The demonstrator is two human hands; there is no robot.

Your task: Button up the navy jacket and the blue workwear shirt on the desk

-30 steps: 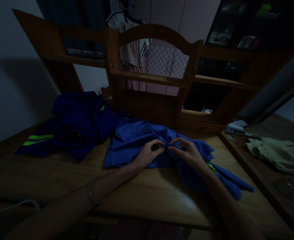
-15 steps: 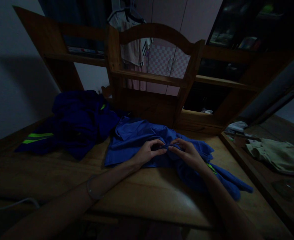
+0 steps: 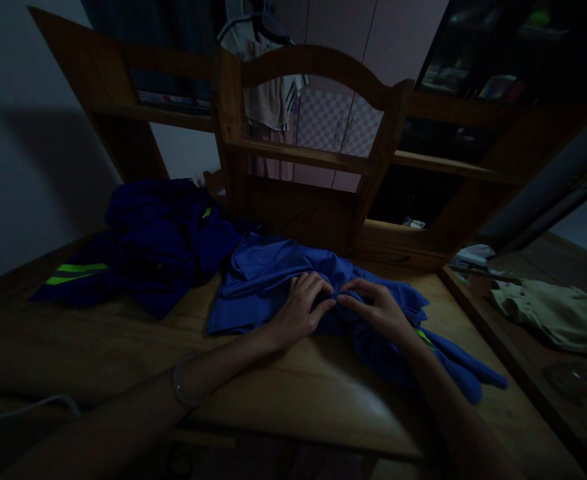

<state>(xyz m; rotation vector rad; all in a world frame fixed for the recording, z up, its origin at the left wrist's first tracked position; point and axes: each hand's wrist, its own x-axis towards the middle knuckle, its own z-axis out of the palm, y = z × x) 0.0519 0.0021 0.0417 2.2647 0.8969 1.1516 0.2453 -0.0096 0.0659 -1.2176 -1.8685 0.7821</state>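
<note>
Both hands at one bunched spot of the blue garment (image 3: 260, 283), laid out across the wooden desk (image 3: 273, 393). Left hand (image 3: 299, 312): thumb and fingertips closed to a narrow pinch on the cloth, remaining fingers curved over. Right hand (image 3: 377, 312): thumb and forefinger nearly together, pinching the same fold from the opposite side. Exact detail between the tips: too dark and small to tell.

To do this well: pinch right at the edge, no fat handful. Anchor with one side, make fine moves with the other. Thumbs level, tips close, no hard tugging. Smooth nearby folds out of the way; add light if possible.

Counts: two hands; one blue garment, with one yellow-green stripe (image 3: 424, 339) showing; one dark blue garment (image 3: 158, 240), heaped just beside it on the left, with two yellow-green patches visible. One bracelet (image 3: 177, 383) on the left wrist. One white cable (image 3: 43, 404), near left. One pale green cloth (image 3: 553, 313), far right, beyond the desk's raised edge.
</note>
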